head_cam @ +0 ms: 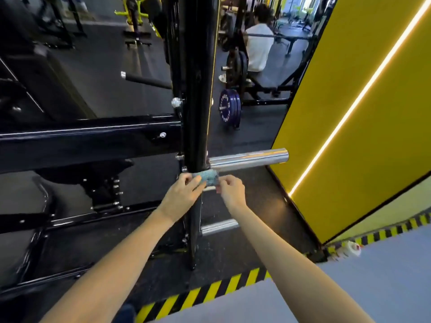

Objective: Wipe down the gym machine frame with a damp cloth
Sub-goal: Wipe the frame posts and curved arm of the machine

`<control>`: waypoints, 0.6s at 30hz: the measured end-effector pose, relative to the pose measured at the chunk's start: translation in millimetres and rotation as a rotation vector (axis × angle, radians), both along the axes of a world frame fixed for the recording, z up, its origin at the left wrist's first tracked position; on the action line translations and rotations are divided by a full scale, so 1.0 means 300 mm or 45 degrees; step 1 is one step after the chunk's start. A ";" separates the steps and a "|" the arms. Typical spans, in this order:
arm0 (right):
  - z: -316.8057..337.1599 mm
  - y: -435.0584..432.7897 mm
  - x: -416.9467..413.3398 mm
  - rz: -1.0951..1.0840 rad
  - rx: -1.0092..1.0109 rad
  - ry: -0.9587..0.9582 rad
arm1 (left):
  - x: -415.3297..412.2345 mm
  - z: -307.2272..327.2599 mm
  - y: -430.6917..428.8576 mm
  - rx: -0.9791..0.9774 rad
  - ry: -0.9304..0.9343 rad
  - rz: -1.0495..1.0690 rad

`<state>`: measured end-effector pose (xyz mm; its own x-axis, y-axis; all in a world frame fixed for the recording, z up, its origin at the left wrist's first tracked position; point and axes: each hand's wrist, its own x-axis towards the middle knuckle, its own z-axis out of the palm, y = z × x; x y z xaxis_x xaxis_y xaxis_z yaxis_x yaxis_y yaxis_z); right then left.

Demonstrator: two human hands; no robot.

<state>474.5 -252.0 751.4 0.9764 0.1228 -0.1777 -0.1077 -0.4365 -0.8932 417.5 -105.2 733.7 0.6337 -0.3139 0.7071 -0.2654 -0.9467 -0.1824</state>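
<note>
both hands (183,193) (229,191) pinch cloth (206,178) (vs upright (198,113))

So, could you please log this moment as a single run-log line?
step: wiping | left hand: grips cloth | right hand: pinches cloth | cloth: stretched across black upright, just below chrome peg

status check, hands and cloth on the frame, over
Left hand and right hand each pinch an end of the blue cloth. Cloth across the black upright. Chrome peg just above.
</note>
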 end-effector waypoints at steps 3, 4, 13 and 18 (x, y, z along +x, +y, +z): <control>-0.092 0.009 -0.027 0.029 -0.014 0.120 | -0.015 -0.028 -0.027 -0.106 0.201 0.050; -0.109 0.012 -0.030 0.018 -0.013 0.157 | -0.014 -0.010 -0.036 -0.227 0.243 0.123; -0.218 0.040 -0.006 -0.061 -0.084 0.276 | -0.018 -0.220 0.016 -0.328 0.254 -0.093; -0.275 0.067 0.000 -0.076 -0.106 0.299 | -0.014 -0.171 0.007 -0.671 0.053 -0.037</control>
<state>474.5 -231.9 668.9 0.9123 0.0414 -0.4075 -0.3359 -0.4940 -0.8020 413.3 -103.2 682.3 0.6609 0.0594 0.7481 -0.2898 -0.8993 0.3274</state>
